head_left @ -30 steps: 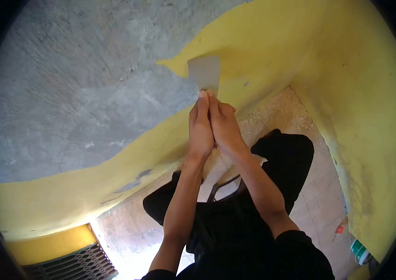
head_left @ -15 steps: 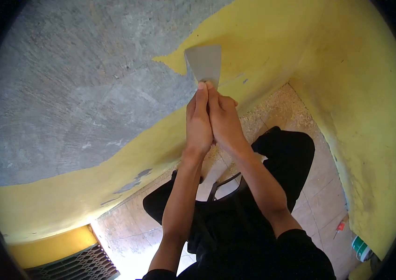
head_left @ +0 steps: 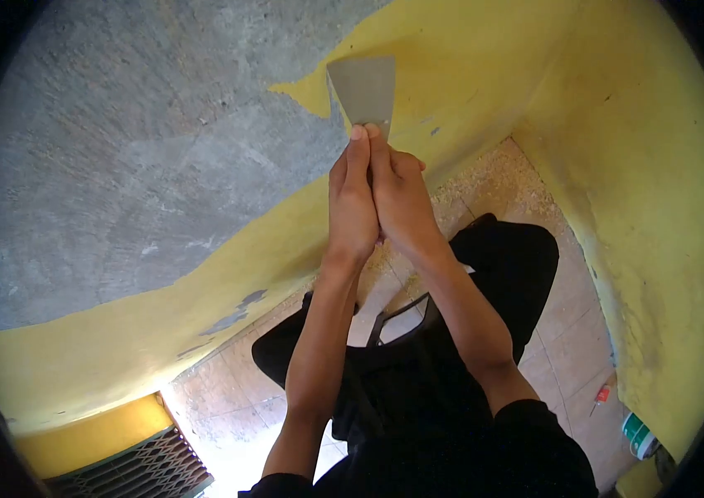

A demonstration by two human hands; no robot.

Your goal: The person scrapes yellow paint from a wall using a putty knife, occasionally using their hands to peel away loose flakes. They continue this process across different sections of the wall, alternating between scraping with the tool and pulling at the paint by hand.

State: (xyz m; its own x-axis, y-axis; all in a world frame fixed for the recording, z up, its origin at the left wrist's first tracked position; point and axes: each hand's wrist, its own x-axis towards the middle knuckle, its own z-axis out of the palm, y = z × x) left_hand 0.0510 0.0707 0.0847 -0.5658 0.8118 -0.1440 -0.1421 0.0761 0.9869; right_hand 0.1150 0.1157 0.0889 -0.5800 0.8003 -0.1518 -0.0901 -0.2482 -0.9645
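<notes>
A wide, flat metal paint scraper point(head_left: 364, 87) lies with its blade against the yellow paint of the wall, beside the ragged edge of the bare grey area point(head_left: 153, 158). My left hand point(head_left: 352, 207) and my right hand point(head_left: 401, 195) are pressed together around its handle, which their fingers hide. Both thumbs stretch forward side by side onto the base of the blade. Yellow paint point(head_left: 468, 58) surrounds the blade's right side and tip, while grey surface shows to its left.
A second yellow wall point(head_left: 650, 207) meets this one at the right corner. Paint flakes point(head_left: 505, 178) litter the tiled floor point(head_left: 567, 349). A red-handled tool point(head_left: 603, 393) and a green and white tub point(head_left: 639, 436) are at lower right. A folding metal grille point(head_left: 136, 469) stands at lower left.
Both hands and the scraper have moved up the picture, slightly farther along the yellow paint. The camera view has shifted a little too. The grip looks the same.
</notes>
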